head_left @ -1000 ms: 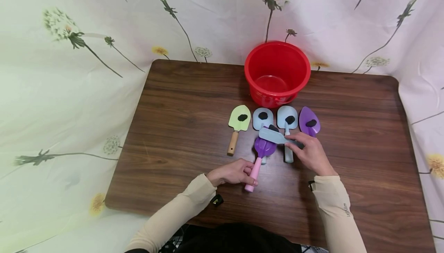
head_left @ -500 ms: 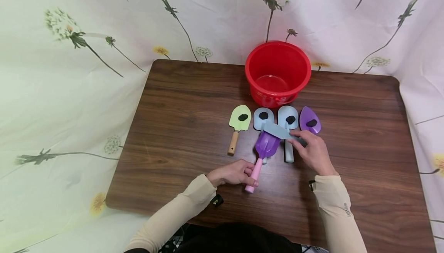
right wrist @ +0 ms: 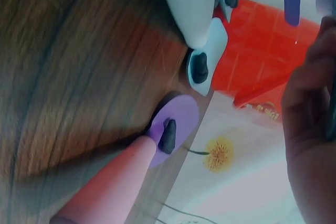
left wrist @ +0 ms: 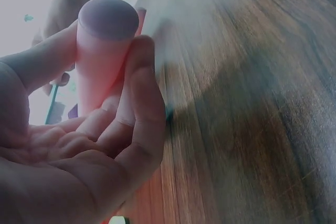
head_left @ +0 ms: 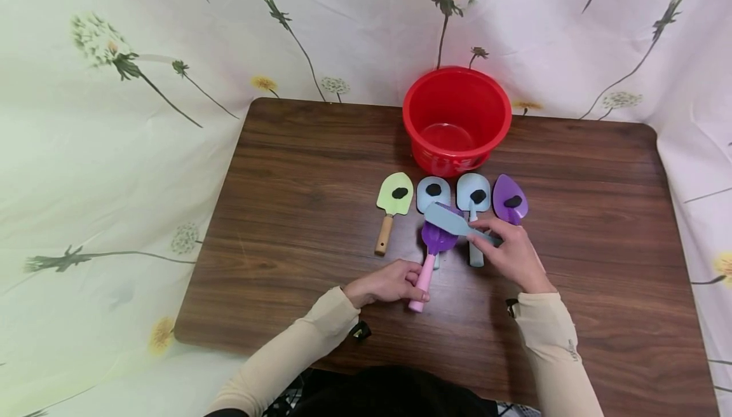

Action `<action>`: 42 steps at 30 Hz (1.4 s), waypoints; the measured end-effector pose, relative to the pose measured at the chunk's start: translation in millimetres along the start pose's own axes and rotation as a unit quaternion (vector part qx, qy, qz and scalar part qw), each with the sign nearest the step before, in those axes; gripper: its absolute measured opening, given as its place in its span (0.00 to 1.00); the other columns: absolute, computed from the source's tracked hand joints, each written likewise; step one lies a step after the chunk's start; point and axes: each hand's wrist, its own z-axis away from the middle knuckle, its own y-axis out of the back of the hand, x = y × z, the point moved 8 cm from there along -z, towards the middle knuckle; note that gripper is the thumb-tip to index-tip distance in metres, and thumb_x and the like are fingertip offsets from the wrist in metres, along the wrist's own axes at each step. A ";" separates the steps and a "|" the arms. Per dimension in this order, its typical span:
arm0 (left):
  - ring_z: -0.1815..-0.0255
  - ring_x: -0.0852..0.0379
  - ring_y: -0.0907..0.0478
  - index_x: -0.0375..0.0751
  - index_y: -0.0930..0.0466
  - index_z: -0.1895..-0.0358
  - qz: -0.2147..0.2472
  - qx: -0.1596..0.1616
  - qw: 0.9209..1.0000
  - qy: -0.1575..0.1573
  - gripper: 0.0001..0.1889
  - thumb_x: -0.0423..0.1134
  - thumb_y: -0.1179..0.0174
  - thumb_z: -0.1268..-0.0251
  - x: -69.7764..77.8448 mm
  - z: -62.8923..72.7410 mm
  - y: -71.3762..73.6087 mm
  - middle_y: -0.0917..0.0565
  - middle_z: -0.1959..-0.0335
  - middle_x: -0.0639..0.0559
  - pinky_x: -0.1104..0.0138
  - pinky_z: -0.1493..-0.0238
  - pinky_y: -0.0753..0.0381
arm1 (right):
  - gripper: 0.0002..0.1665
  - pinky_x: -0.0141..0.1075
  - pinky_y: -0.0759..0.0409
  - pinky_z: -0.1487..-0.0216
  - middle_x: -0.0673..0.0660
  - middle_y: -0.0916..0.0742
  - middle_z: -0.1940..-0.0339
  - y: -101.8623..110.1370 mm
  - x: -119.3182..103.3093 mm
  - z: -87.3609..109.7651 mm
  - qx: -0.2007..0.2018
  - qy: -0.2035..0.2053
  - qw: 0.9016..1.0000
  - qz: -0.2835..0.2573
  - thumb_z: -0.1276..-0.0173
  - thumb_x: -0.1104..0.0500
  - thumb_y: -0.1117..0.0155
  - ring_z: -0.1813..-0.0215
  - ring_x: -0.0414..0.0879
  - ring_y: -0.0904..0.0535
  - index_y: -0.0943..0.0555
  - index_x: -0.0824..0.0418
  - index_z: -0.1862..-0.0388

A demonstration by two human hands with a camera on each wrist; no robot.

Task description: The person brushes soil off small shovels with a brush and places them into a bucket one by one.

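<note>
My left hand [head_left: 391,282] grips a toy shovel by its pink handle [head_left: 423,277]; its purple blade [head_left: 437,239] points away from me. In the left wrist view, fingers and thumb wrap the pink handle's end [left wrist: 107,22]. My right hand [head_left: 511,252] pinches a light blue shovel [head_left: 446,218] near the neck. That blue blade lies across the purple blade and covers part of it; whether they touch I cannot tell. Beyond them lie a green trowel [head_left: 394,182], two pale blue shovels [head_left: 424,202] and a purple trowel [head_left: 503,187], each bearing a black lump.
A red bucket [head_left: 448,166] stands behind the row of shovels, near the table's back edge. The brown wooden table [head_left: 297,182] meets a flowered cloth [head_left: 343,23] at the back and sides. The purple trowel's pink handle [right wrist: 113,182] shows in the right wrist view.
The light blue blade went right, then came back left over the purple blade. The purple shovel turned in my left hand. A black lump seen between the blades one second ago is out of sight.
</note>
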 end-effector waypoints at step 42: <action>0.72 0.62 0.23 0.32 0.27 0.55 0.035 0.002 0.999 0.031 0.14 0.30 0.34 0.42 -4.6 0.7 -10.6 0.16 0.69 0.48 0.63 0.61 0.20 | 0.16 0.38 0.24 0.65 0.61 0.13 0.68 8.8 -1.4 -7.7 0.072 -0.003 0.995 0.067 0.45 0.66 0.26 0.68 0.49 0.20 0.15 0.65 0.56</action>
